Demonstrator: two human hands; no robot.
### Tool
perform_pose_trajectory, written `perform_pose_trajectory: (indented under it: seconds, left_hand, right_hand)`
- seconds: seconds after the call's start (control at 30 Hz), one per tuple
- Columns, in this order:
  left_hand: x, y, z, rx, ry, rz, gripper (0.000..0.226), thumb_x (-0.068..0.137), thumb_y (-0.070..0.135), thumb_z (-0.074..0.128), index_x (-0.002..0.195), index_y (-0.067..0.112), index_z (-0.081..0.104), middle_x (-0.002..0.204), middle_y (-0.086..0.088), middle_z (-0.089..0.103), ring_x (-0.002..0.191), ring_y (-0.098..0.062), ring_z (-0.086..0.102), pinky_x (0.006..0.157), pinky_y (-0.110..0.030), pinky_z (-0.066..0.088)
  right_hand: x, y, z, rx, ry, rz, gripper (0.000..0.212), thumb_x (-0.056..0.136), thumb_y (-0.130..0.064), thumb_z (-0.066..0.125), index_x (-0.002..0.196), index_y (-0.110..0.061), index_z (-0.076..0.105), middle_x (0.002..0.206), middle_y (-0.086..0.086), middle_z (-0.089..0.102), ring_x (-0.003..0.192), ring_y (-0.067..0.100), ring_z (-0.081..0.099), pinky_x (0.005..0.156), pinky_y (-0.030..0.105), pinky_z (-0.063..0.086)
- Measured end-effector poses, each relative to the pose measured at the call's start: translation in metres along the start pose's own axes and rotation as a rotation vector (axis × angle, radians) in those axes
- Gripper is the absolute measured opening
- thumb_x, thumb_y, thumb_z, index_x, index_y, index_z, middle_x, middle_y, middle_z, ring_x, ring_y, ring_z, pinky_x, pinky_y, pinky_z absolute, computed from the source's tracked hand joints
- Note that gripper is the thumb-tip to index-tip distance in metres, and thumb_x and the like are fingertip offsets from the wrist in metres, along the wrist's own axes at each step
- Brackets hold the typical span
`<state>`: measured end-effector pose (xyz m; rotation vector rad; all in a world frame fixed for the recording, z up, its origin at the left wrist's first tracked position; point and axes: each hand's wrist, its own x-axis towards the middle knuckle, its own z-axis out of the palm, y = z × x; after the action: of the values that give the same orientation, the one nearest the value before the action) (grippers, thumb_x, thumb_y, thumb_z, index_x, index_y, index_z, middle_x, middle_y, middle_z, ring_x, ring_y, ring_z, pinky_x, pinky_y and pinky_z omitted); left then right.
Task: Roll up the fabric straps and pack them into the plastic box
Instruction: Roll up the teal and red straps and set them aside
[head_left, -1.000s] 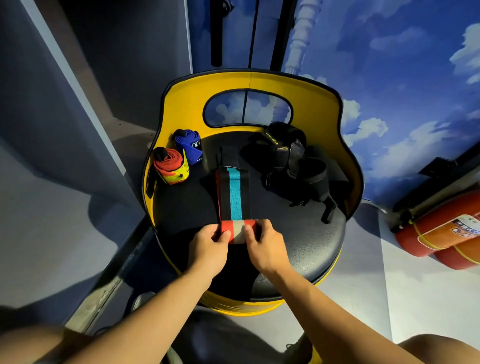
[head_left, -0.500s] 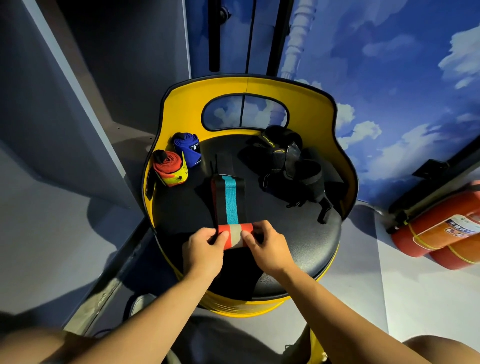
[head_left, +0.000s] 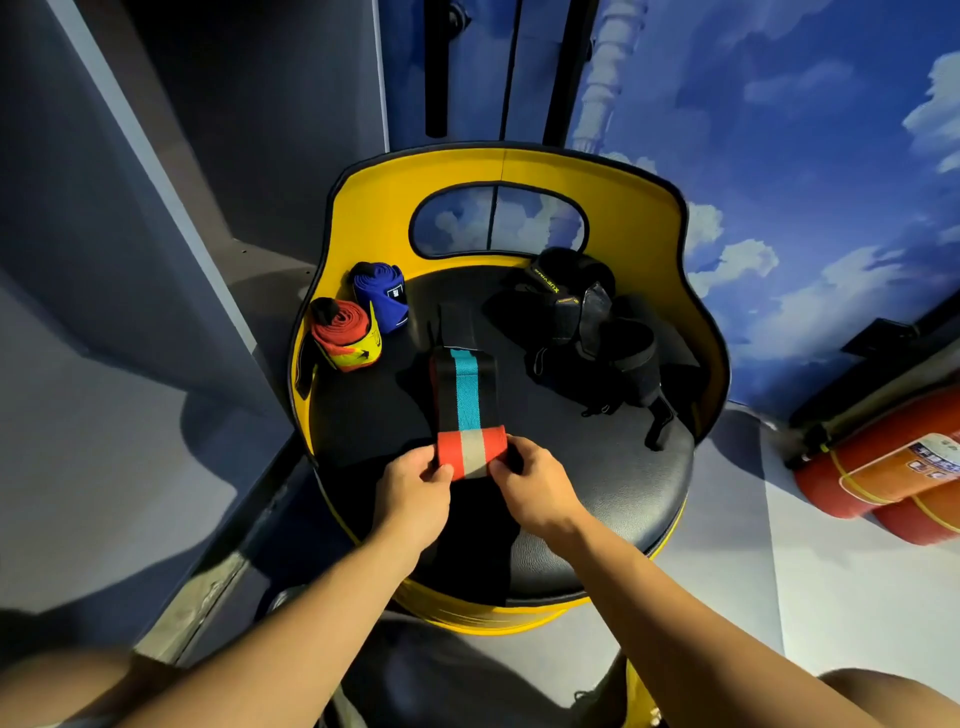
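Note:
A black strap with a teal stripe (head_left: 465, 389) lies flat on the black seat (head_left: 597, 483), running away from me. Its near end is wound into a small roll showing red and grey bands (head_left: 470, 452). My left hand (head_left: 413, 486) pinches the roll's left end and my right hand (head_left: 535, 486) pinches its right end. Two finished rolls stand at the seat's back left: a red and yellow one (head_left: 345, 335) and a blue one (head_left: 382, 296). A heap of loose black straps (head_left: 587, 332) lies at the back right. No plastic box is in view.
The seat belongs to a round stool with a yellow backrest (head_left: 498, 166) that curves round its far side. Red fire extinguishers (head_left: 893, 467) lie on the floor to the right. A grey wall panel rises close on the left.
The roll has grown and travelled farther up the strap, so the flat teal part is shorter. Both hands moved forward with it, still holding its ends.

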<state>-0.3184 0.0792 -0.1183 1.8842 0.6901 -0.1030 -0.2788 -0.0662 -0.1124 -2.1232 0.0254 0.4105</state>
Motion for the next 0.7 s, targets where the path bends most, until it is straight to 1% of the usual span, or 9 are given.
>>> perform_pose_trajectory:
  seconds: [0.1, 0.17, 0.23, 0.3, 0.37, 0.47, 0.57, 0.63, 0.7]
  left_hand:
    - [-0.007, -0.001, 0.001, 0.036, -0.007, 0.022, 0.031, 0.099, 0.021, 0.061, 0.130, 0.020, 0.065, 0.121, 0.002, 0.067, 0.103, -0.011, 0.058, 0.085, -0.027, 0.045]
    - [-0.014, -0.001, -0.001, 0.097, -0.013, 0.035, 0.024, 0.099, 0.023, 0.061, 0.122, 0.021, 0.069, 0.115, 0.003, 0.069, 0.099, -0.012, 0.059, 0.082, -0.028, 0.047]
    - [-0.018, -0.002, -0.004, 0.172, -0.032, 0.051, 0.011, 0.099, 0.027, 0.060, 0.101, 0.025, 0.072, 0.103, 0.004, 0.071, 0.092, -0.015, 0.062, 0.079, -0.032, 0.053]
    - [-0.020, 0.001, -0.007, 0.241, -0.057, 0.057, 0.022, 0.099, 0.032, 0.059, 0.078, 0.026, 0.063, 0.091, 0.003, 0.068, 0.086, -0.017, 0.063, 0.081, -0.037, 0.057]
    - [-0.017, 0.004, -0.009, 0.258, -0.063, 0.050, 0.031, 0.099, 0.037, 0.058, 0.070, 0.028, 0.057, 0.085, 0.006, 0.065, 0.084, -0.015, 0.061, 0.081, -0.036, 0.055]
    - [-0.008, 0.010, -0.008, 0.186, -0.010, 0.052, 0.022, 0.096, 0.042, 0.063, 0.085, 0.027, 0.074, 0.077, 0.012, 0.064, 0.078, -0.009, 0.060, 0.070, -0.029, 0.054]
    - [-0.002, 0.013, -0.003, 0.057, 0.106, 0.047, 0.026, 0.091, 0.039, 0.072, 0.101, 0.016, 0.077, 0.074, 0.017, 0.059, 0.070, 0.001, 0.052, 0.062, -0.022, 0.044]
    - [0.002, 0.014, 0.000, -0.020, 0.125, 0.023, 0.024, 0.088, 0.039, 0.075, 0.100, 0.018, 0.076, 0.080, 0.013, 0.064, 0.075, -0.002, 0.058, 0.066, -0.024, 0.050]
    - [0.007, 0.012, 0.003, -0.085, 0.114, 0.008, 0.016, 0.087, 0.040, 0.076, 0.092, 0.025, 0.073, 0.086, 0.009, 0.070, 0.081, -0.010, 0.067, 0.076, -0.035, 0.060]
  right_hand:
    - [-0.011, 0.003, -0.005, 0.001, 0.027, 0.003, 0.042, 0.098, -0.020, 0.058, 0.140, -0.018, 0.052, 0.128, 0.000, 0.065, 0.118, 0.017, 0.061, 0.104, 0.034, 0.050]
    - [-0.019, 0.006, -0.009, -0.031, 0.028, 0.010, 0.041, 0.098, -0.022, 0.059, 0.137, -0.016, 0.052, 0.127, 0.002, 0.065, 0.117, 0.019, 0.062, 0.102, 0.034, 0.050]
    - [-0.023, 0.010, -0.012, -0.105, 0.021, 0.012, 0.035, 0.097, -0.026, 0.059, 0.130, -0.014, 0.057, 0.121, 0.005, 0.068, 0.112, 0.023, 0.064, 0.098, 0.037, 0.052]
    - [-0.023, 0.010, -0.014, -0.161, 0.018, 0.025, 0.030, 0.098, -0.032, 0.059, 0.120, -0.013, 0.062, 0.114, 0.005, 0.069, 0.105, 0.024, 0.065, 0.094, 0.040, 0.055]
    - [-0.018, 0.011, -0.015, -0.190, 0.021, 0.032, 0.033, 0.098, -0.040, 0.057, 0.114, -0.012, 0.064, 0.108, 0.006, 0.070, 0.101, 0.025, 0.066, 0.091, 0.041, 0.056]
    - [-0.007, 0.010, -0.016, -0.159, 0.036, 0.066, 0.039, 0.097, -0.049, 0.057, 0.111, -0.013, 0.068, 0.103, 0.005, 0.072, 0.098, 0.023, 0.067, 0.083, 0.035, 0.055]
    - [0.003, 0.010, -0.013, -0.052, 0.119, 0.083, 0.039, 0.092, -0.051, 0.064, 0.106, -0.015, 0.067, 0.099, 0.003, 0.071, 0.096, 0.021, 0.068, 0.084, 0.036, 0.056]
    - [0.006, 0.011, -0.009, 0.031, 0.208, 0.059, 0.042, 0.089, -0.047, 0.071, 0.114, -0.017, 0.058, 0.106, 0.001, 0.068, 0.101, 0.020, 0.066, 0.088, 0.035, 0.054]
    - [0.009, 0.011, -0.009, 0.084, 0.235, -0.030, 0.055, 0.089, -0.039, 0.074, 0.134, -0.021, 0.049, 0.115, -0.005, 0.062, 0.108, 0.013, 0.061, 0.092, 0.028, 0.049]
